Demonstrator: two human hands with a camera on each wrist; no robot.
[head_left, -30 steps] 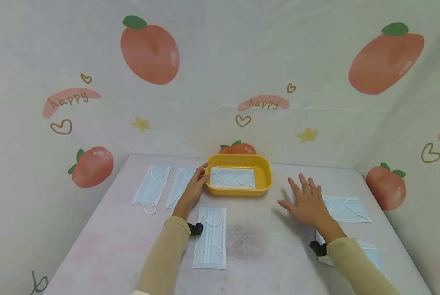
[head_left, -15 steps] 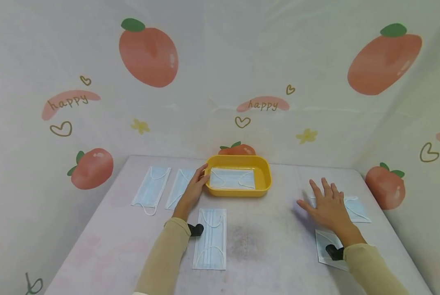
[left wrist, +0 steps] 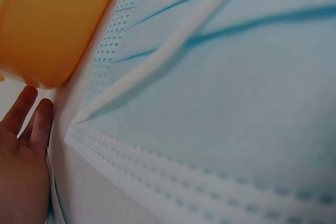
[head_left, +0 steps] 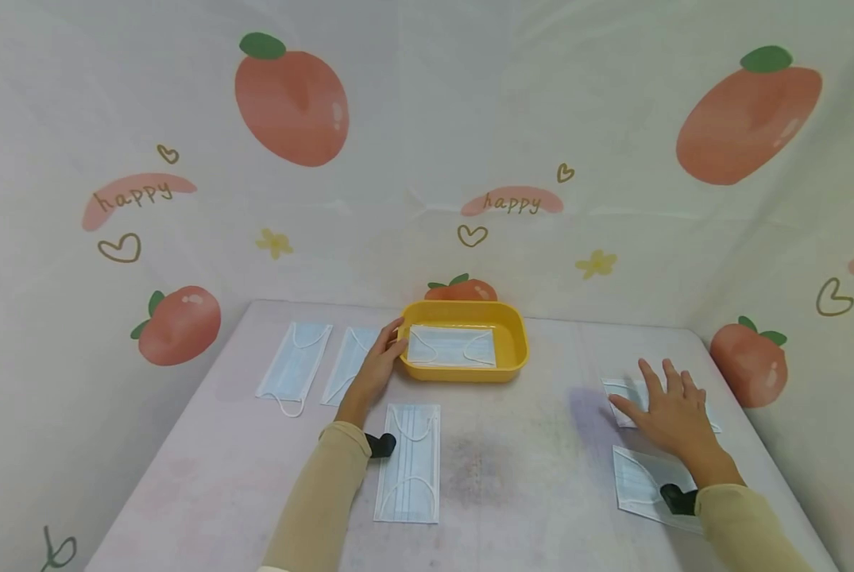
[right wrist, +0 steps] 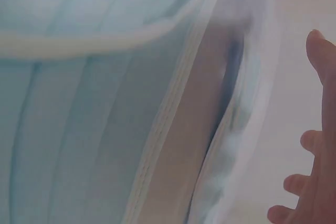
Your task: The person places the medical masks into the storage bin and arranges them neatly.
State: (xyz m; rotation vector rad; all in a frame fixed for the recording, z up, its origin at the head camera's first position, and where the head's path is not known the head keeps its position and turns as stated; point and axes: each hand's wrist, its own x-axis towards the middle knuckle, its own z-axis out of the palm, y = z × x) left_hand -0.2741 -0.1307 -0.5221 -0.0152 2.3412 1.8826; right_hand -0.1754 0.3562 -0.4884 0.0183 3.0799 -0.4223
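Note:
In the head view my left hand (head_left: pixel 372 371) touches the left end of a yellow tray (head_left: pixel 512 373) with extended fingers. One light blue face mask (head_left: pixel 451 346) lies inside that tray. The left wrist view also shows fingers (left wrist: pixel 39 124) against the yellow tray (left wrist: pixel 52 30). Over at the right, my right hand (head_left: pixel 673 417) is spread above a face mask (head_left: pixel 630 389), which it partly covers; whether it touches the mask is unclear. A second face mask (head_left: pixel 637 481) lies under the right wrist. In the right wrist view the fingers (right wrist: pixel 323 56) hold nothing.
Two face masks, the outer mask (head_left: pixel 294 361) and the inner mask (head_left: pixel 344 365), lie left of the tray. Another mask (head_left: pixel 408 465) lies lengthwise beside the left forearm. A patterned cloth wall (head_left: pixel 398 159) rises behind the table (head_left: pixel 512 485).
My right hand has moved right and toward me, from beside the right-hand masks to over the farther one. The left hand and the tray stay where they were.

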